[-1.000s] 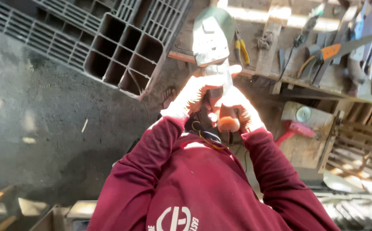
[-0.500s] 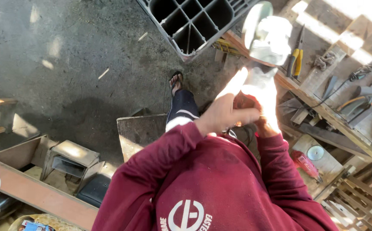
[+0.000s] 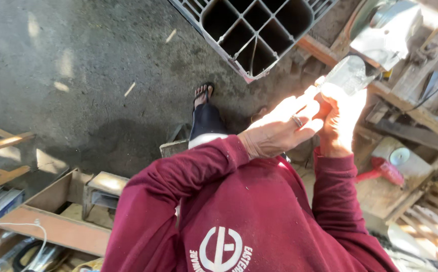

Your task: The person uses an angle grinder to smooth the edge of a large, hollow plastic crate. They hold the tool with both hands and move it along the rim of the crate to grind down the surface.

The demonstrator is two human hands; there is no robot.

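The right hand (image 3: 341, 118) is raised in front of the chest and is clenched around a pale, translucent object (image 3: 347, 75), which sticks up above the fingers in strong sunlight; its exact kind cannot be told because of the glare. The left hand (image 3: 279, 130) lies just beside the right, fingers extended and touching it near the base of the object; a ring shows on 1 finger, and whether this hand grips anything cannot be told. Both arms are in maroon sleeves (image 3: 178, 181). The object is held above the edge of a cluttered wooden table (image 3: 405, 111), near a grey machine (image 3: 388, 30). A grey plastic crate (image 3: 252, 30) rests on the concrete floor (image 3: 78, 75), beside a sandalled foot (image 3: 204, 95).
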